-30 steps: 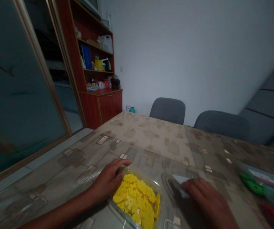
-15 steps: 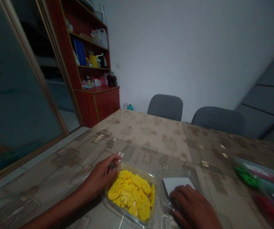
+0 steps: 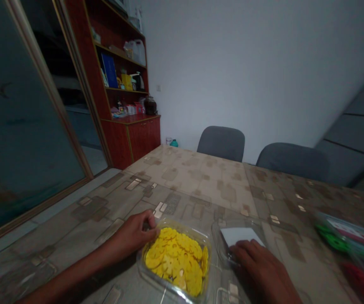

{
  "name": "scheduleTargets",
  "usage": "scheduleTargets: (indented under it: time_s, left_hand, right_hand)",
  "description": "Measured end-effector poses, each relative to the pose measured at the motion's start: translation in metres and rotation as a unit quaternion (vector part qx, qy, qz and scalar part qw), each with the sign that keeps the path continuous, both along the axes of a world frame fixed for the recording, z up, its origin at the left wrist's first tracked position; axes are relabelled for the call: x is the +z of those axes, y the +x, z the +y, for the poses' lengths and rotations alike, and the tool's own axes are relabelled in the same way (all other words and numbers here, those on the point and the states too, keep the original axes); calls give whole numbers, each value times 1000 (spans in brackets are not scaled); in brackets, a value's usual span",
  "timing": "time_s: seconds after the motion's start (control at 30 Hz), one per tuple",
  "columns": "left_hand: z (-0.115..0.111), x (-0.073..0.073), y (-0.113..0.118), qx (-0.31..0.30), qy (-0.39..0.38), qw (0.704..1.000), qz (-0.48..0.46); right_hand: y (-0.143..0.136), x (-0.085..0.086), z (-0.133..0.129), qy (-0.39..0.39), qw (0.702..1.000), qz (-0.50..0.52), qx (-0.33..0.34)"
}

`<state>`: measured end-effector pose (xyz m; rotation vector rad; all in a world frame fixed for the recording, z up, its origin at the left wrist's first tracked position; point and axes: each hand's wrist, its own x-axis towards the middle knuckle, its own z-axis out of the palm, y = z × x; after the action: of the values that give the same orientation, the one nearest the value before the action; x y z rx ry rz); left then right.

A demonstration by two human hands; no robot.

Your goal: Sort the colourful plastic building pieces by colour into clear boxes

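The clear tub [image 3: 165, 287], filled with yellow pieces [image 3: 178, 261], stood on the tabletop [image 3: 197, 190]. From where I stood, the left hand [image 3: 136, 231] was at the tub's far left corner, thumb and fingers loosely curled; whether they pinched the rim I could not tell. Just right of the tub, the right hand [image 3: 257, 261] lay with bent fingers over a clear lid [image 3: 220, 241] and its white paper [image 3: 240, 234], any grip hidden. Sound handling, I judged, called for light pressure at the tub's corner, to avoid tipping it, and for taking the lid by its edge, unflexed.
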<state>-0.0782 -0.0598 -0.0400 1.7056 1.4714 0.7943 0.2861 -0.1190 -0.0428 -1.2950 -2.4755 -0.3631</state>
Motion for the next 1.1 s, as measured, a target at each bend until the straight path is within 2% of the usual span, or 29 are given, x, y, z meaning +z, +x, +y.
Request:
scheduleTargets:
  time_s: [0.07, 0.17, 0.27, 0.43, 0.5, 0.63, 0.7, 0.8, 0.97, 1.1]
  left_hand:
    - [2, 0, 0, -13, -53, 997, -51]
    - [7, 7, 1, -49, -121, 986, -104]
    - [18, 19, 1, -55, -116, 984, -123]
    - [37, 42, 1, -7, 42, 994, -100]
    - [38, 52, 4, 1, 128, 991, -50]
    - [30, 63, 15, -20, 313, 944, 98]
    - [24, 62, 22, -41, 360, 923, 126]
    - [15, 54, 33, -79, 388, 904, 162]
    - [-3, 41, 45, -137, 389, 882, 229]
    - [-19, 31, 48, -217, 391, 862, 237]
  right_hand:
    - [3, 7, 8, 38, 999, -4, 5]
    - [5, 17, 24, 82, 996, 10, -24]
    - [3, 25, 39, 101, 993, 35, -52]
    - [1, 28, 56, 119, 989, 83, -41]
    - [0, 25, 59, 117, 988, 99, -33]
    - [0, 19, 62, 143, 981, 125, -40]
    - [1, 17, 62, 153, 978, 128, -54]
    - [4, 16, 61, 158, 977, 126, -73]
    - [6, 9, 61, 129, 978, 133, -91]
    - [5, -1, 61, 79, 984, 137, -83]
